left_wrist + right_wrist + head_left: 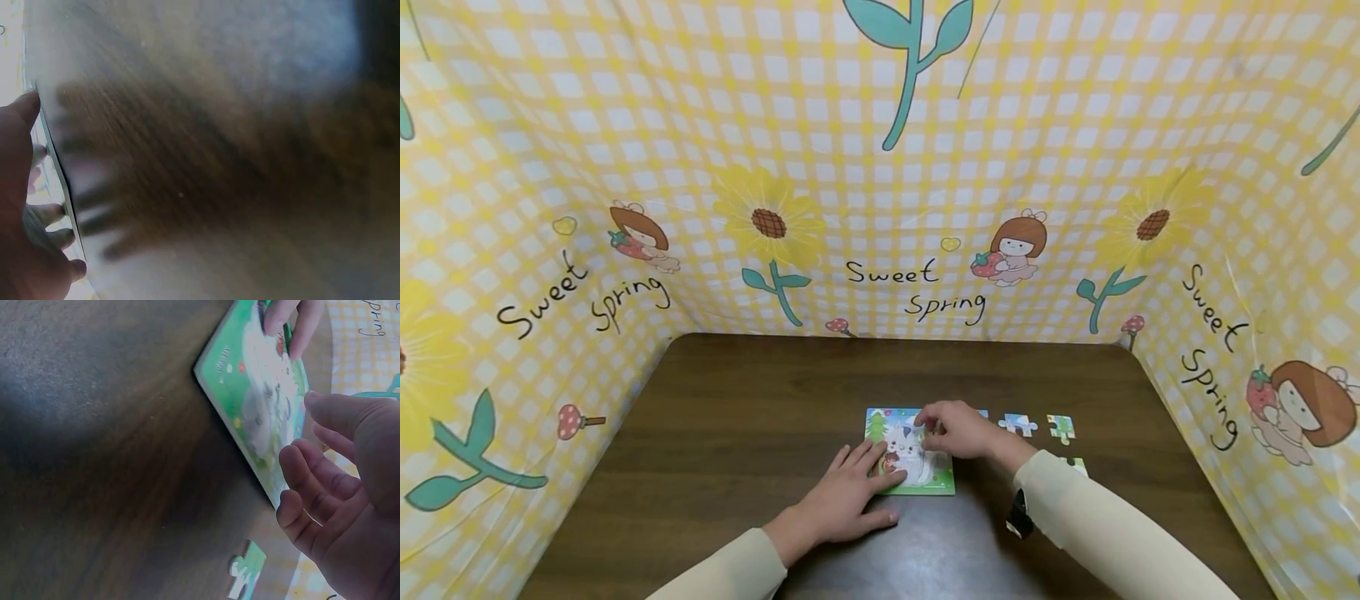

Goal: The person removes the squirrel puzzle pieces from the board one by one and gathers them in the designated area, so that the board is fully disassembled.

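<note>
On the dark woodgrain tabletop [760, 400], pale sheen nearest you. Your left hand [848, 495] rests spread, fingers straight, on the puzzle board's [942, 483] left side; your right hand [961, 429] bends its fingers over the upper right, can't tell if pinching anything. Loose pieces [1060, 428] lie right of the board. Yellow-checked cloth [880, 196] walls behind. Only your right wrist view shows lettering [223, 361] on the green border.

head: high, forward-down | wrists: low, close | head/right share puzzle [907, 454]
</note>
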`<state>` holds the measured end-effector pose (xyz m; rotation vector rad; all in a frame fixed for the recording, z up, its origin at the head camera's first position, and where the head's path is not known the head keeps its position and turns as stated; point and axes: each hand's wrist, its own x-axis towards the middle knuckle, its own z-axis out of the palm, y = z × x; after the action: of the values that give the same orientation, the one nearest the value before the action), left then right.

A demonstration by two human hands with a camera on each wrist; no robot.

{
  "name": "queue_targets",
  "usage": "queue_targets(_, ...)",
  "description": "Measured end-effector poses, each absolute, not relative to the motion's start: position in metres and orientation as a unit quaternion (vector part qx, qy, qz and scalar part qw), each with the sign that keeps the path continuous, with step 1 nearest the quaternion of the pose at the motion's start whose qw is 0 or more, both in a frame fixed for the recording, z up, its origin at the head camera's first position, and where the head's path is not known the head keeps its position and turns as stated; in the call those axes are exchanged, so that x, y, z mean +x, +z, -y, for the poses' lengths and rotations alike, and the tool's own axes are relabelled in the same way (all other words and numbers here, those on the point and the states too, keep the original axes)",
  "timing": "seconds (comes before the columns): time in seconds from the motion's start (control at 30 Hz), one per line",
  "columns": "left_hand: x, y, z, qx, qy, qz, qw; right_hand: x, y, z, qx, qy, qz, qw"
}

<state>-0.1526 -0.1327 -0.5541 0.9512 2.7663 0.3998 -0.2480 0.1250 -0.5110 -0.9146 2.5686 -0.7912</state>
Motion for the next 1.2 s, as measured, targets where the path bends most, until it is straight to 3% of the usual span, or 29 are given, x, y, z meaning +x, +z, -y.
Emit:
queue_targets(0.8, -0.149, -0.547, 0.128, 0.315, 0.106, -0.936, 0.119, -0.244, -0.528, -0.112, -0.333, -0.283, -0.890, 0.133)
queue_targets(1.2, -0.151, -0.547, 0.126, 0.315, 0.081, -0.937, 0.125, -0.247, -0.531, -0.107, -0.297, -0.273, -0.905, 0.132)
